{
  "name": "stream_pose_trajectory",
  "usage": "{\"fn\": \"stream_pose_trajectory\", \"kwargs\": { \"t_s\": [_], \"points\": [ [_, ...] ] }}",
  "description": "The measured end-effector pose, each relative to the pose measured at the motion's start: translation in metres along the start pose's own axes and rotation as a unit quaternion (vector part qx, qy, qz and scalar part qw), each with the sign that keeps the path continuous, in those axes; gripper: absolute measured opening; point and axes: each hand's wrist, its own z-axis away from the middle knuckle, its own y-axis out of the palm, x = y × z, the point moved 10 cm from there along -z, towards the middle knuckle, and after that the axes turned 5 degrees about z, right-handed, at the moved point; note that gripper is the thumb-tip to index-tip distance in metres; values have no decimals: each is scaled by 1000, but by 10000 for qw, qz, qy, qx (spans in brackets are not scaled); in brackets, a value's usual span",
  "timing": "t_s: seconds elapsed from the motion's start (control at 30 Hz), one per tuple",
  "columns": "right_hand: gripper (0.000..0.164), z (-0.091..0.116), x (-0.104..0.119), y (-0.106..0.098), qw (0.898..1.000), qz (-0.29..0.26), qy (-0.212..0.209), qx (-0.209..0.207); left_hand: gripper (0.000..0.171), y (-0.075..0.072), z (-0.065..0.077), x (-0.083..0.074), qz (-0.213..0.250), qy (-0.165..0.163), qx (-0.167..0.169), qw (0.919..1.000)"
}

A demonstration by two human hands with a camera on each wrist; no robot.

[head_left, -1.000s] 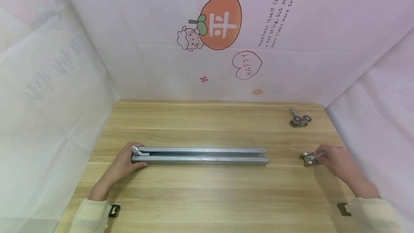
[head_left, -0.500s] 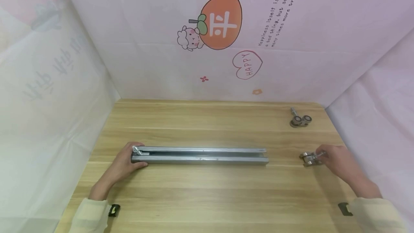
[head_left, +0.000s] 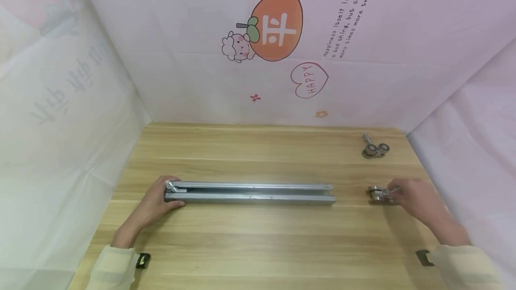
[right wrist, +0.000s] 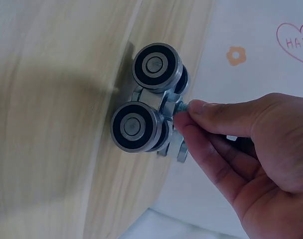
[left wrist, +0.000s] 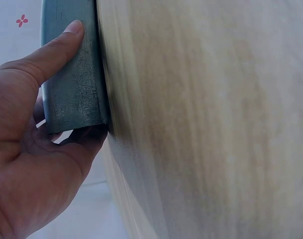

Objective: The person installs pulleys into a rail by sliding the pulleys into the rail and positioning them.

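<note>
Trolley [right wrist: 150, 98] could twist or slip, as the right hand [head_left: 417, 202] pinched only its bolt [right wrist: 183, 106] (the left hand [head_left: 155, 197] held the rail [head_left: 250, 199]).

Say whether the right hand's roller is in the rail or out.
Out: bare table shows between the roller, pinched by the right hand, and the rail.

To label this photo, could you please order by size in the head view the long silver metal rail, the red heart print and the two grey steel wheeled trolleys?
1. Metal rail
2. Heart print
3. Loose trolley, trolley in right hand: too alike to rank
</note>
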Motion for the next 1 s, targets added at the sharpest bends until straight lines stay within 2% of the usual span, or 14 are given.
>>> {"fn": "stream_pose_trajectory", "kwargs": {
  "t_s": [0.33,0.7,1.0],
  "points": [
    [10,-13,27,4,9987,-325,87,373,64,-1,-2,0,49,-24,-16,10000],
    [13,-25,54,11,9980,-523,-206,289,64,0,0,4,37,-72,-7,10000],
    [12,-31,68,21,9970,-596,-236,440,65,2,-1,5,39,-23,10,10000]
  ]
}}
